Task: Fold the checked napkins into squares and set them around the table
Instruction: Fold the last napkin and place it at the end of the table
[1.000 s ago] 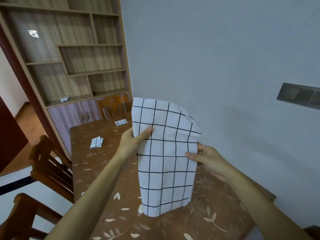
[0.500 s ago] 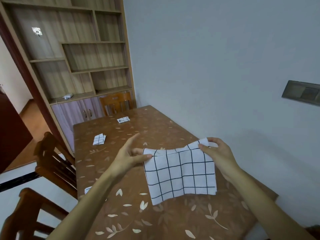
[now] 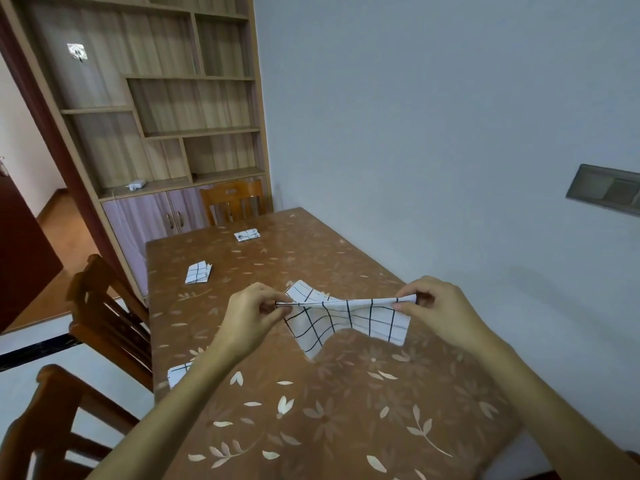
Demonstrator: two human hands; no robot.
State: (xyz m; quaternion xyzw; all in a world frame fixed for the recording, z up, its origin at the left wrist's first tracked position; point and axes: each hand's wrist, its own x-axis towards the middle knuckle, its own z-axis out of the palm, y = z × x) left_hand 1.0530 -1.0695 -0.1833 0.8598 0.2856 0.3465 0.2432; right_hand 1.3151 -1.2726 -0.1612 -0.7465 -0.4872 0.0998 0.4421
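Napkin (image 3: pixel 346 318) in pinch of left hand (image 3: pixel 254 315), right hand (image 3: pixel 438 311), over table (image 3: pixel 346 410); folded napkins (image 3: pixel 198 272), chairs (image 3: pixel 110 313) around.

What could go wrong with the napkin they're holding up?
The checked napkin hangs from pinches of the left hand and right hand; its layers look uneven, so the square may come out crooked. The folded napkin at the table edge lies by the left forearm, which might knock it off.
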